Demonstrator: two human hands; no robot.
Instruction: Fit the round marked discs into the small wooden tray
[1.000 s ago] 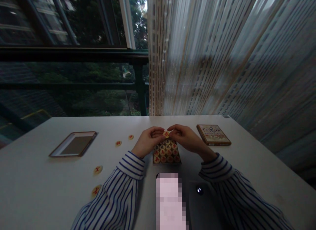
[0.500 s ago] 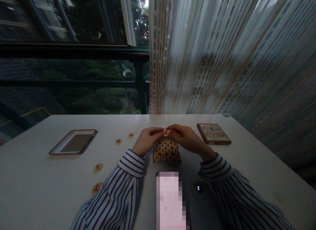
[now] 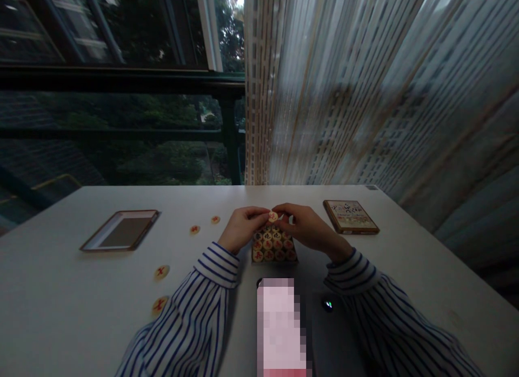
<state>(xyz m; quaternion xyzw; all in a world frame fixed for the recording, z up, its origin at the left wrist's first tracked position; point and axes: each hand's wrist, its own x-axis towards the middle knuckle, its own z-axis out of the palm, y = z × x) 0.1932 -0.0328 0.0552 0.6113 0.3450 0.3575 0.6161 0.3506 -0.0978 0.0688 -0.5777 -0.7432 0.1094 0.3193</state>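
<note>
Both hands meet over the far part of a small box (image 3: 275, 262) packed with rows of round pale pieces with red or dark characters. Between their fingertips is one round piece (image 3: 273, 216) with a red mark. My left hand (image 3: 242, 227) pinches it from the left, thumb and fingers together. From the right, my right hand (image 3: 308, 226) grips the same piece, its fingers curled. The box's far rows are partly hidden by the hands.
Loose round pieces lie left of the hands, two farther off (image 3: 195, 229) and two nearer (image 3: 161, 271), one partly under the left sleeve. An open tray-like lid (image 3: 128, 234) lies far left, a patterned box (image 3: 351, 217) right. A blurred-screen phone (image 3: 279, 328) sits in front.
The piece between the fingertips has tilted slightly, and my right fingers have shifted a little. The whole view has moved slightly upward.
</note>
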